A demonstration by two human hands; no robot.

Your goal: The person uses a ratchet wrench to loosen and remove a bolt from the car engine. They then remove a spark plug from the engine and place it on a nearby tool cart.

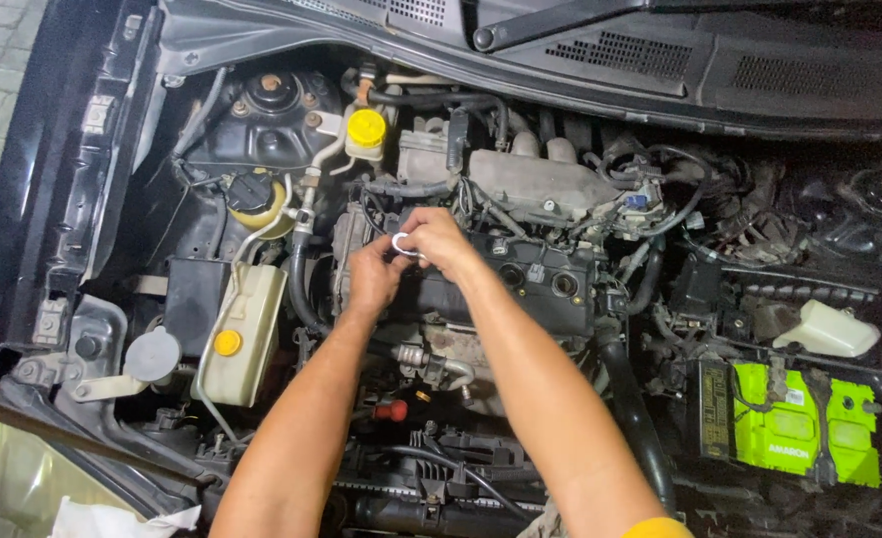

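Both hands meet over the middle of an open car engine bay. My left hand (374, 273) and my right hand (439, 239) pinch a small white ring-shaped part (402, 246) between their fingertips, just above the dark engine cover (541, 284). Both forearms reach in from the bottom of the view. What lies directly under the hands is hidden.
A yellow-capped reservoir (365, 129) sits at the back, a cream coolant tank (247, 334) with a yellow cap on the left, and a bright green battery (805, 428) on the right. Hoses, a red cap (393, 409) and a prop rod (72, 438) crowd the front.
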